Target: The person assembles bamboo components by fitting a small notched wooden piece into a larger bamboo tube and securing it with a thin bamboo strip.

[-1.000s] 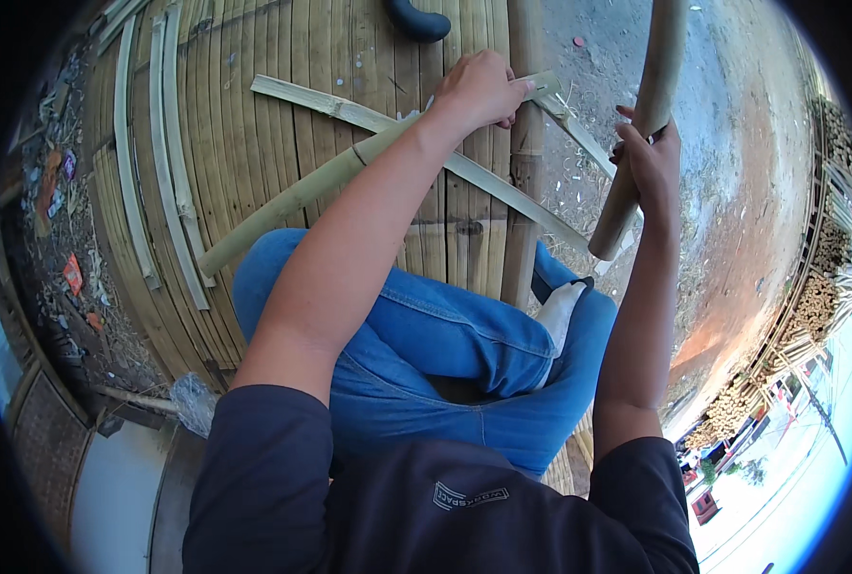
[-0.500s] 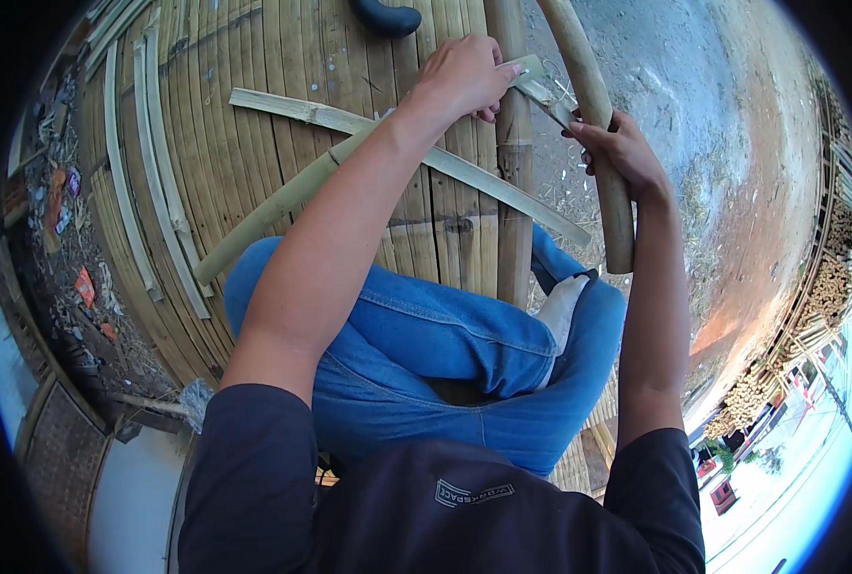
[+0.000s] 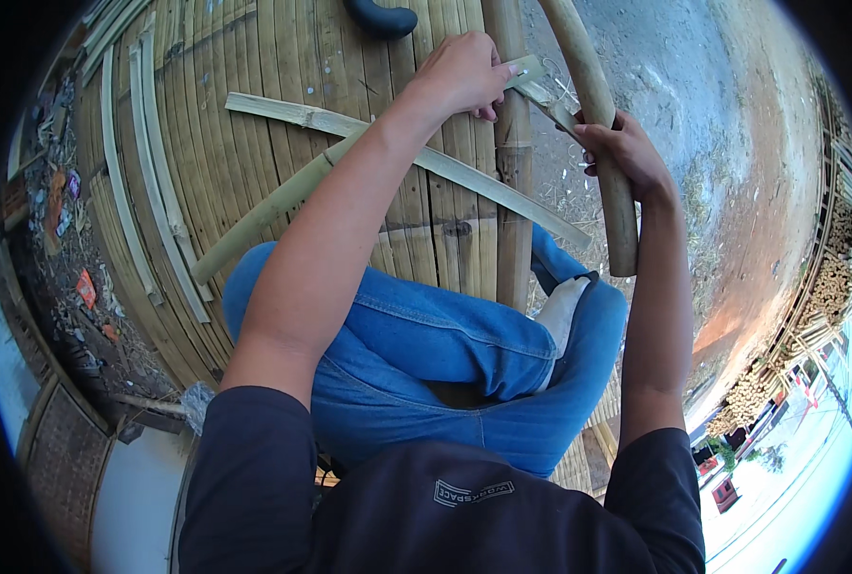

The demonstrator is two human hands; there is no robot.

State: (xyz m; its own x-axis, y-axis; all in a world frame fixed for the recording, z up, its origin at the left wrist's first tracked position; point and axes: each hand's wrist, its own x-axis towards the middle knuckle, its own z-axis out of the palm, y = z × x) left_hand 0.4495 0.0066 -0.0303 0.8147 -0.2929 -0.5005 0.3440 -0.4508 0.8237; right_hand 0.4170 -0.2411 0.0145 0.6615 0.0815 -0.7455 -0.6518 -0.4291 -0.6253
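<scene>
The right hand (image 3: 627,158) is wrapped around a thick bamboo pole (image 3: 598,115), fingers closed on it about midway along the part that shows. The pole runs from the upper edge of the view down past the hand, its lower end hanging free just above the right knee of the jeans (image 3: 445,354). The left hand (image 3: 464,72) is closed on the end of a thin bamboo strip (image 3: 541,81), pinching it between thumb and fingers; that strip slants toward the pole and meets it just above the right hand.

Under the left forearm lie two more pieces, crossing each other: a flat pale slat (image 3: 283,110) running from the upper left down to the right, ending near the pole's lower end, and a round greenish cane (image 3: 254,220) slanting from lower left up under the arm. Both rest on the bamboo platform (image 3: 206,57) where the person sits cross-legged. A stout edge beam (image 3: 512,191) of the platform runs straight up between the two hands. Two long loose splits (image 3: 149,191) lie along the platform's left side. A dark curved thing (image 3: 380,16) sits at the top edge; what it is cannot be told. To the right of the beam is bare ground (image 3: 732,191), with stacked bamboo (image 3: 828,287) far off at the right.
</scene>
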